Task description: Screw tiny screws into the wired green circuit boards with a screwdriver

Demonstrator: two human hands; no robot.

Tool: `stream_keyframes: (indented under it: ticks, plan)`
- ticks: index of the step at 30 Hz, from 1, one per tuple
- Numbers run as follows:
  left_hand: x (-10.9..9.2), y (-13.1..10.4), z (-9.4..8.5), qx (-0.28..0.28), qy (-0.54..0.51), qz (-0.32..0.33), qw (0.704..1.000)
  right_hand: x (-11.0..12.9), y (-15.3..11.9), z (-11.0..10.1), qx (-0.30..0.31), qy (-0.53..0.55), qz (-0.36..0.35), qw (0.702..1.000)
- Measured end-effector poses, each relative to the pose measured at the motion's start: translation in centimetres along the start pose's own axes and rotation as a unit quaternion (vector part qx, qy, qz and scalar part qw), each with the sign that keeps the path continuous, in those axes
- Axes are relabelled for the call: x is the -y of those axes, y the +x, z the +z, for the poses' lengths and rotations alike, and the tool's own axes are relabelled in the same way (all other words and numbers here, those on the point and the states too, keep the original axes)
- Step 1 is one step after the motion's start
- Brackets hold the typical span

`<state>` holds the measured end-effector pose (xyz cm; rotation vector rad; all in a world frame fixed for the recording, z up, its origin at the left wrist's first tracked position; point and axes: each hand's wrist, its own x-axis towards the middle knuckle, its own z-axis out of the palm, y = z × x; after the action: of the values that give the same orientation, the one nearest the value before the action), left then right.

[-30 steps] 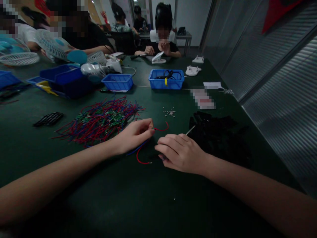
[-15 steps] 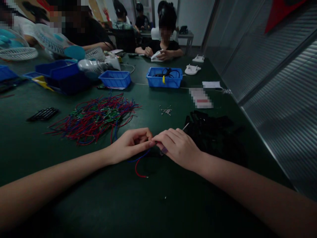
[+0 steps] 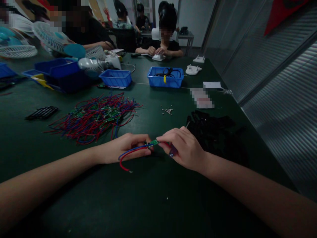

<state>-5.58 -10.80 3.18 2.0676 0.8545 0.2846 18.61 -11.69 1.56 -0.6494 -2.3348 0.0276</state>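
A small green circuit board (image 3: 154,142) with red and blue wires is pinched at its right end by my right hand (image 3: 187,147). That hand also keeps a screwdriver (image 3: 172,151) in its curled fingers, with the purple handle near the palm and the metal shaft poking out above the knuckles. My left hand (image 3: 130,147) is closed just left of the board, and the wires hang across its thumb. Something dark shows at its fingertips, too shadowed to name. A tangled pile of wired circuit boards (image 3: 99,115) lies beyond my left hand. Black plastic parts (image 3: 210,129) lie heaped beyond my right hand.
Loose screws (image 3: 168,110) lie ahead of my hands. Farther back stand a blue bin (image 3: 115,78) and another blue bin (image 3: 165,81) with black cables. A black grille (image 3: 42,113) rests at left. Co-workers sit across the table; one handles a white part (image 3: 158,57).
My hands have moved slightly apart, and the circuit board has come into sight between them. Its wires have swung up and left off the table. The co-worker opposite has lowered the white part.
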Motion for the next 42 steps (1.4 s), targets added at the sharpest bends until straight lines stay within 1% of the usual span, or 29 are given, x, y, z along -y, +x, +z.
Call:
stream_keyframes:
  ticks: [3,7,9,13,16,18,21,23,24,26,27,28,30,32,35,38,42]
  plan:
    - [0.0,0.1,-0.1,0.037,0.037,0.008,0.999,0.0,-0.2,0.0,-0.009,-0.001,-0.013,1.0]
    - [-0.6,0.2,0.0,0.039,0.031,-0.021,0.999,0.0,-0.1,0.1,-0.011,0.006,0.0,1.0]
    - [-0.6,0.1,0.3,0.028,0.024,-0.03,0.999,0.0,-0.1,0.2,-0.012,0.004,-0.001,1.0]
    - [0.3,0.1,1.1,-0.04,0.028,-0.029,0.998,0.1,-0.1,0.4,-0.008,-0.006,-0.004,1.0]
    - [0.9,0.2,1.1,-0.067,0.026,-0.044,0.996,0.1,-0.1,0.4,0.006,-0.015,0.007,1.0]
    - [0.8,0.3,0.5,-0.1,0.015,-0.073,0.992,0.1,0.0,0.4,0.016,-0.018,0.018,1.0]
    - [-0.1,0.3,-1.4,-0.178,-0.018,-0.115,0.977,0.0,0.1,0.5,0.027,-0.017,0.034,0.999]
    - [-1.1,-0.1,-2.5,-0.226,-0.017,-0.112,0.968,-0.1,0.1,0.5,0.033,-0.021,0.039,0.998]
    - [-1.6,-0.4,-2.8,-0.238,0.001,-0.109,0.965,-0.1,0.1,0.6,0.035,-0.025,0.04,0.998]
    - [-2.5,-1.0,-2.8,-0.221,0.073,-0.092,0.968,-0.2,0.1,0.7,0.039,-0.031,0.039,0.998]
    - [-2.8,-1.2,-2.4,-0.199,0.131,-0.086,0.967,-0.1,0.0,0.7,0.04,-0.033,0.038,0.998]
    - [-3.0,-1.4,-1.9,-0.176,0.196,-0.078,0.961,-0.1,0.0,0.7,0.041,-0.035,0.036,0.998]
    - [-3.0,-1.6,-0.7,-0.151,0.31,-0.057,0.937,0.0,-0.2,0.7,0.044,-0.038,0.034,0.998]
    - [-2.7,-1.6,0.2,-0.133,0.368,-0.041,0.919,0.0,-0.2,0.6,0.05,-0.041,0.03,0.997]
    - [-2.1,-1.4,0.6,-0.113,0.377,-0.043,0.918,0.1,-0.1,0.5,0.056,-0.042,0.03,0.997]
    - [-1.6,-1.3,0.1,-0.116,0.359,-0.049,0.925,0.1,0.0,0.5,0.057,-0.038,0.037,0.997]
    - [-1.5,-1.1,-0.5,-0.103,0.345,-0.034,0.932,0.1,0.1,0.4,0.058,-0.03,0.041,0.997]
